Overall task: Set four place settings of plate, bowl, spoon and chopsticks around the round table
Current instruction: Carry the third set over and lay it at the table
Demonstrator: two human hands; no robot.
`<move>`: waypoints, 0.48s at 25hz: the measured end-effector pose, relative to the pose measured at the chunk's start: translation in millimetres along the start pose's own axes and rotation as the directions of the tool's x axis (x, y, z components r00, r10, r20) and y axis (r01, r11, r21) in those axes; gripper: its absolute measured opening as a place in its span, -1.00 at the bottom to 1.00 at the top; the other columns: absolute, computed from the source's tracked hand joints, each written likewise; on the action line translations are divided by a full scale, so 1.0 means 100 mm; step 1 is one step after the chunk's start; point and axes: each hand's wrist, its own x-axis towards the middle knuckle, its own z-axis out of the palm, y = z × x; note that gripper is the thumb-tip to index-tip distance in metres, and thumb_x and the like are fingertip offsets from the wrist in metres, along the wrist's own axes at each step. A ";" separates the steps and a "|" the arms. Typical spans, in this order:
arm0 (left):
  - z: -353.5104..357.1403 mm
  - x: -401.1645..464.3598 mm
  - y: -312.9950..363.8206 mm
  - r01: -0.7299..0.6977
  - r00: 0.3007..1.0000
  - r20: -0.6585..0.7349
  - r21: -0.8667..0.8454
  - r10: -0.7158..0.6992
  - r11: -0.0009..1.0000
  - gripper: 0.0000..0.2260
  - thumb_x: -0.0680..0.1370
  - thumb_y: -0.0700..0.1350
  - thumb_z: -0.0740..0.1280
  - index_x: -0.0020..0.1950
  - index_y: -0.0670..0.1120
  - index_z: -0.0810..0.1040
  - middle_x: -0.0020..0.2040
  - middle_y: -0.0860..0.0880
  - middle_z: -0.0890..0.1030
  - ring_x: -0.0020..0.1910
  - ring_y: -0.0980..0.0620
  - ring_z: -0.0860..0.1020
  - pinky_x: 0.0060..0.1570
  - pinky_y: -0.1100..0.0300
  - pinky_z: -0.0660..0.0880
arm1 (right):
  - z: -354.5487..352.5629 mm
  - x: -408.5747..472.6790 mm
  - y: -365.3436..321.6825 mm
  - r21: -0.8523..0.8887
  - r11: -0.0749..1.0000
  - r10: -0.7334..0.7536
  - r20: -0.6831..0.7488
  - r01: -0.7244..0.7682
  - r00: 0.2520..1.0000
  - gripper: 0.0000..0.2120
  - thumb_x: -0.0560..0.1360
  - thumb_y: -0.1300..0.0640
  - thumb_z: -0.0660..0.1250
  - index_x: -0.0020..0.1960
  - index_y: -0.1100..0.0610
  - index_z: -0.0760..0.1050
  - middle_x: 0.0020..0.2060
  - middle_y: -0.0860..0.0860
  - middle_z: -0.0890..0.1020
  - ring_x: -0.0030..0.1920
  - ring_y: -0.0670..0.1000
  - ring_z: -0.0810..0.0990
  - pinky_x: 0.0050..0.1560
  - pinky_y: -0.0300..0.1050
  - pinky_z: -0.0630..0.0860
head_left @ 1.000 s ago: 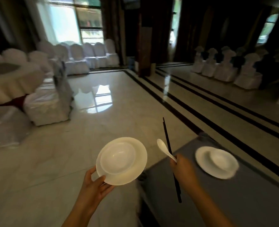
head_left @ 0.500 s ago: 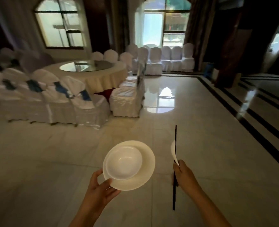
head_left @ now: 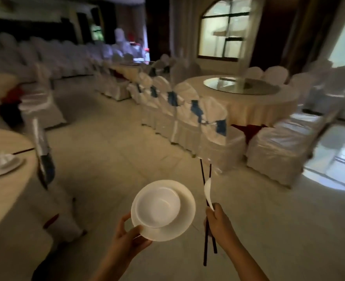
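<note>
Left hand (head_left: pixel 127 236) grips my plate (head_left: pixel 179 226) by its rim, bowl (head_left: pixel 157 205) sitting on it. Right hand (head_left: pixel 218 224) clamps the spoon (head_left: pixel 207 191) and chopsticks (head_left: pixel 206 246) together.

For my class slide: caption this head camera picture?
Left hand carries plate and bowl; right hand holds spoon, chopsticks.

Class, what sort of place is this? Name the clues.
Probably a banquet hall: a round clothed table with a glass turntable, and rows of white-covered chairs.
</note>
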 end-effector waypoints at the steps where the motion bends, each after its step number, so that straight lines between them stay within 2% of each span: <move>1: -0.02 0.19 0.15 -0.029 0.998 -0.051 -0.034 0.027 0.999 -0.73 0.53 -0.36 0.22 0.07 0.00 0.44 -0.05 -0.25 0.62 -0.28 -0.16 0.69 -0.43 0.10 0.59 | 0.10 0.34 -0.17 0.019 1.000 -0.021 0.064 0.020 0.998 -0.84 0.62 0.09 0.07 -0.11 0.12 0.32 -0.38 0.06 0.44 -0.41 0.00 0.39 -0.45 -0.25 0.34; 6: -0.32 1.00 0.68 -0.156 0.946 -0.304 -0.127 0.111 0.980 -0.76 0.53 -0.34 0.24 0.08 -0.02 0.43 -0.10 -0.21 0.63 -0.31 -0.13 0.69 -0.43 0.09 0.60 | 0.67 1.66 -0.83 0.132 0.991 -0.062 0.258 0.029 0.964 -0.81 0.60 0.15 0.08 -0.17 0.13 0.35 -0.40 0.06 0.53 -0.42 0.00 0.47 -0.35 -0.14 0.44; 9: -0.55 1.53 0.90 -0.209 0.909 -0.391 -0.127 0.145 0.970 -0.73 0.52 -0.34 0.24 0.11 -0.01 0.42 -0.38 -0.09 0.61 -0.47 -0.02 0.63 -0.40 0.08 0.59 | 1.06 2.36 -1.17 0.130 0.990 -0.099 0.350 0.056 0.932 -0.78 0.59 0.17 0.09 -0.22 0.12 0.37 -0.46 -0.02 0.55 -0.45 -0.06 0.49 -0.32 -0.20 0.44; 10: -0.64 1.72 0.99 -0.217 0.897 -0.417 -0.120 0.149 0.969 -0.72 0.52 -0.34 0.24 0.12 -0.01 0.42 -0.41 -0.08 0.59 -0.50 0.00 0.61 -0.39 0.08 0.59 | 1.20 2.57 -1.29 0.126 0.989 -0.117 0.372 0.075 0.921 -0.78 0.59 0.16 0.09 -0.20 0.11 0.38 -0.45 -0.03 0.55 -0.43 -0.07 0.49 -0.31 -0.22 0.44; 12: -0.85 2.17 1.24 -0.229 0.879 -0.456 -0.147 0.139 0.962 -0.72 0.52 -0.34 0.25 0.10 0.01 0.43 -0.27 -0.17 0.61 -0.44 -0.06 0.65 -0.43 0.09 0.59 | 1.52 3.03 -1.53 0.140 0.986 -0.144 0.411 0.094 0.900 -0.81 0.59 0.17 0.08 -0.15 0.11 0.41 -0.40 -0.01 0.55 -0.37 -0.05 0.50 -0.27 -0.21 0.45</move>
